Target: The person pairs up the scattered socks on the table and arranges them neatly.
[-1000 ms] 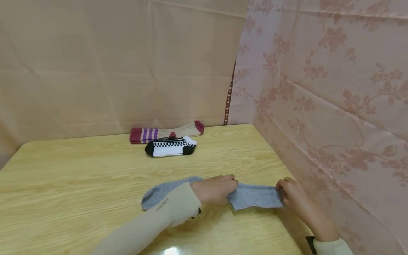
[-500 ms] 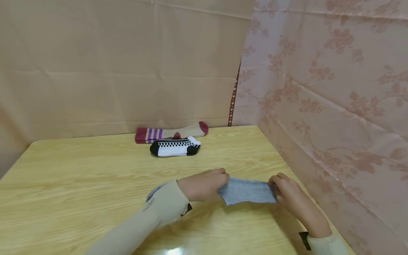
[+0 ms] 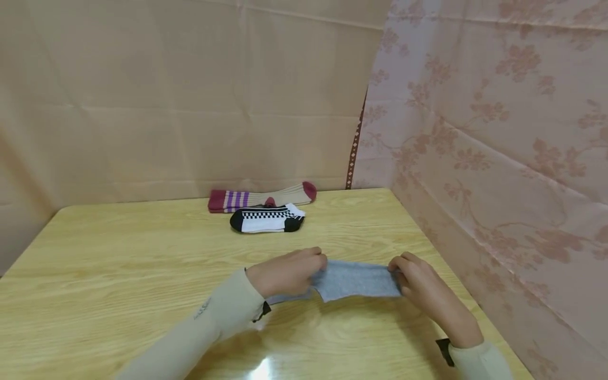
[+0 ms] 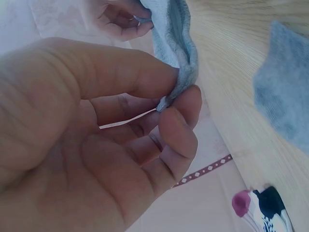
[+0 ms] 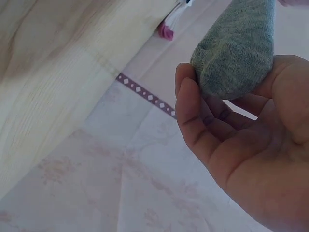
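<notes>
A grey sock (image 3: pixel 358 279) is stretched sideways between both hands, close over the table. My left hand (image 3: pixel 287 272) pinches its ribbed opening between thumb and fingers, and the two layers of the edge show in the left wrist view. At the other end my right hand (image 3: pixel 425 287) grips the rounded toe (image 5: pixel 236 67). A second grey sock (image 4: pixel 287 87) lies on the table, mostly hidden behind the left hand and sleeve in the head view.
Toward the back of the wooden table (image 3: pixel 119 253) lie black-and-white checkered ankle socks (image 3: pixel 261 225). Just behind them are beige socks (image 3: pixel 285 196) with maroon ends and purple stripes. A beige cloth (image 3: pixel 190 105) hangs behind, and a floral cloth (image 3: pixel 499 132) stands along the right.
Both hands have moved left with the stretched grey sock, which has lifted slightly. The left hand and sleeve now cover most of the second grey sock. The head view has turned slightly left.
</notes>
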`<move>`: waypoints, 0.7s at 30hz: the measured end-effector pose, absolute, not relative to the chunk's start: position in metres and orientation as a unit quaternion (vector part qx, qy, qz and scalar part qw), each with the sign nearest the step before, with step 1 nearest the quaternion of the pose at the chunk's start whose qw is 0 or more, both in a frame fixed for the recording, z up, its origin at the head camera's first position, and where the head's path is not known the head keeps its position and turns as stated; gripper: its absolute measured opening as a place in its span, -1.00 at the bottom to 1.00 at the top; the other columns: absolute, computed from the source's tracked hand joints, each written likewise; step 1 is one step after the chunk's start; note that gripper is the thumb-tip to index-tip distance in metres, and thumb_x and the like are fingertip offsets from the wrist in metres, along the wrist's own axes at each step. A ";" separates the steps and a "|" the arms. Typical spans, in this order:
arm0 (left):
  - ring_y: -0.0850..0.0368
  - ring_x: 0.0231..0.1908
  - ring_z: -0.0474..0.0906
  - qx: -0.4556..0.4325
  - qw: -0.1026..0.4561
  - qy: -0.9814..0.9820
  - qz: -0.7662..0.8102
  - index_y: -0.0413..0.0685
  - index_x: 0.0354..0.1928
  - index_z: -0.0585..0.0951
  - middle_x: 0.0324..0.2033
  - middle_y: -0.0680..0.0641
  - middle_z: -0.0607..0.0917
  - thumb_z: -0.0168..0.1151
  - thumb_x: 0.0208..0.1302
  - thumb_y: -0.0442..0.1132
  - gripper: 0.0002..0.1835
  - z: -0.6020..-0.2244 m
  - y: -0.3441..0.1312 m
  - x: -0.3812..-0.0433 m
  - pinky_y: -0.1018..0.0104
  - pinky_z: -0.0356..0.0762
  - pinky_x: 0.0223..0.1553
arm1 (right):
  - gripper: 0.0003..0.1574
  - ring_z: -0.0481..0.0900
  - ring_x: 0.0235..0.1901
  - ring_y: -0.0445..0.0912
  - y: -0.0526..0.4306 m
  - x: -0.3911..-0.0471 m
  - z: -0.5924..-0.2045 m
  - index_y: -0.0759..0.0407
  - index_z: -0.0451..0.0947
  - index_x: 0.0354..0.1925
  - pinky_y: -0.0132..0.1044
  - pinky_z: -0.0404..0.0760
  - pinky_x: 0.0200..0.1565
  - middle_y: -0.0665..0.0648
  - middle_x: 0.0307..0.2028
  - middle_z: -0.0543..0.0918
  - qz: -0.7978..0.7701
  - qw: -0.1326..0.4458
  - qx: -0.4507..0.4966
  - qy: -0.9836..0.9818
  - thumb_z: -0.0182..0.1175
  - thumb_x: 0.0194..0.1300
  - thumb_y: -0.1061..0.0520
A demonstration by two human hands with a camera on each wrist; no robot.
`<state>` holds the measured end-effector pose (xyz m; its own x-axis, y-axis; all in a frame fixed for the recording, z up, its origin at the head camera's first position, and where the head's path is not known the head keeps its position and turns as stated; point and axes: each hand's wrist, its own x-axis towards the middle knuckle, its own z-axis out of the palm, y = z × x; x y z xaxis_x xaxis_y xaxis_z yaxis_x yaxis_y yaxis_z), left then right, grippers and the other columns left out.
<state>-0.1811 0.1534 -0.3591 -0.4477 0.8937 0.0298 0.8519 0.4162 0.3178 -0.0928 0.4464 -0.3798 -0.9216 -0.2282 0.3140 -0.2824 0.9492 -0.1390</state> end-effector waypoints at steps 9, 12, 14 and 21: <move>0.14 -0.23 0.47 0.521 0.057 0.836 0.163 -0.16 -0.09 0.60 -0.17 -0.04 0.56 0.16 0.17 -0.58 -0.70 -0.360 0.132 -0.181 0.32 0.56 -0.14 | -0.74 0.60 -0.33 -0.08 0.435 -0.099 -0.377 0.26 0.64 -0.23 -0.22 0.63 -0.32 0.05 -0.33 0.59 0.104 0.137 0.159 -0.972 0.26 0.14 0.52; 0.16 -0.27 0.43 0.521 0.056 0.836 0.162 -0.15 -0.11 0.59 -0.20 -0.02 0.54 0.14 0.18 -0.58 -0.72 -0.360 0.126 -0.183 0.33 0.54 -0.20 | -0.73 0.61 -0.32 -0.08 0.430 -0.103 -0.377 0.27 0.64 -0.23 -0.23 0.64 -0.32 0.06 -0.33 0.59 0.100 0.136 0.165 -0.972 0.28 0.14 0.52; 0.16 -0.28 0.41 0.520 0.058 0.837 0.161 -0.15 -0.11 0.59 -0.20 -0.03 0.54 0.13 0.21 -0.58 -0.73 -0.361 0.124 -0.183 0.32 0.53 -0.22 | -0.74 0.61 -0.31 -0.07 0.427 -0.105 -0.377 0.27 0.64 -0.22 -0.23 0.64 -0.31 0.07 -0.32 0.60 0.097 0.136 0.167 -0.972 0.28 0.15 0.51; 0.16 -0.26 0.44 0.506 0.061 0.844 0.165 -0.16 -0.09 0.59 -0.16 -0.04 0.56 0.17 0.20 -0.57 -0.72 -0.361 0.113 -0.184 0.30 0.55 -0.19 | -0.76 0.62 -0.30 -0.05 0.419 -0.111 -0.379 0.29 0.64 -0.21 -0.22 0.65 -0.29 0.09 -0.30 0.60 0.107 0.152 0.177 -0.967 0.26 0.18 0.51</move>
